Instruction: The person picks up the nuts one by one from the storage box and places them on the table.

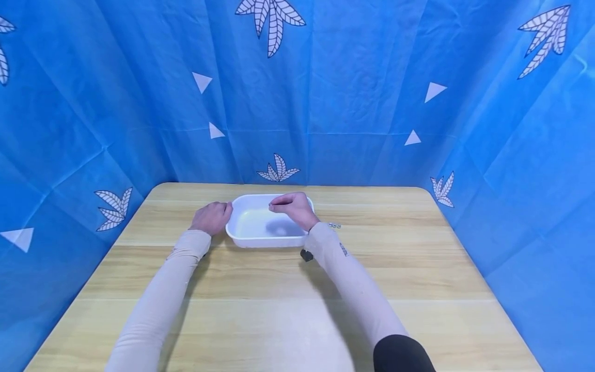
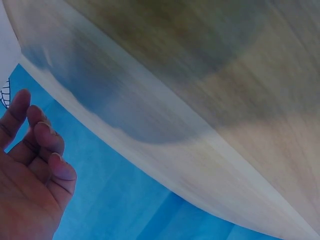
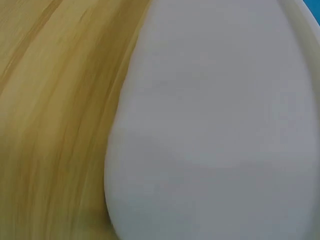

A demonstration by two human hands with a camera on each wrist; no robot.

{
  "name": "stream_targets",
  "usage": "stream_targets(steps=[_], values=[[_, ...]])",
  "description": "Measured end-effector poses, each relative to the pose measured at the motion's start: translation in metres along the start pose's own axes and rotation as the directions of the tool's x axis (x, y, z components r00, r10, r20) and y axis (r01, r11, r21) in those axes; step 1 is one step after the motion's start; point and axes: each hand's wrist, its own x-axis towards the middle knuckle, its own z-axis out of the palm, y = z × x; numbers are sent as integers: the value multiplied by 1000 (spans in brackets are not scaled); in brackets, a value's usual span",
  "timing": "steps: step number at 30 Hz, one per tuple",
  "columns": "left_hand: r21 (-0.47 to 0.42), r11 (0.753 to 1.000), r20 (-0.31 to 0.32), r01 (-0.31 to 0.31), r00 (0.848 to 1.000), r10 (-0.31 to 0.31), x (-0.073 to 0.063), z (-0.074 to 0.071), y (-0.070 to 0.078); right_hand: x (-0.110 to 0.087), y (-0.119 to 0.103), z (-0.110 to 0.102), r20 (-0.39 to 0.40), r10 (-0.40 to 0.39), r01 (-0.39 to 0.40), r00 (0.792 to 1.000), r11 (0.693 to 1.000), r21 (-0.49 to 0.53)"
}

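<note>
A white oblong basin (image 1: 251,219) stands toward the back of the wooden table; in the right wrist view its pale wall (image 3: 210,120) fills most of the picture. My left hand (image 1: 213,217) holds the left rim. In the left wrist view the fingers of that hand (image 2: 35,165) are bent, close under a white corner of the basin (image 2: 7,42); its thumb is hidden there. Over the basin, my right hand (image 1: 297,207) pinches a tiny shiny piece (image 1: 271,205) between thumb and fingers. The piece is too small to identify.
Several small shiny pieces (image 1: 334,225) lie in a row on the table just right of the basin. A small dark object (image 1: 307,255) shows below my right wrist. Blue patterned curtain (image 1: 353,103) borders the table (image 1: 260,310) at the back and sides.
</note>
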Motion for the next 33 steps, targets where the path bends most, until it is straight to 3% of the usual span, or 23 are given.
stream_targets(steps=[8,18,33], values=[[-10,1000,-8,-3,1000,3,-2,-1,2,-4,2,-18,-6,-27,27,1000,999,25],[-9,1000,6,1,1000,-1,-1,0,1,-15,4,-42,-42,-5,6,999,1000,26],[-16,1000,32,4,999,-4,0,-1,0,-26,8,-77,-84,9,-13,996,999,-45]])
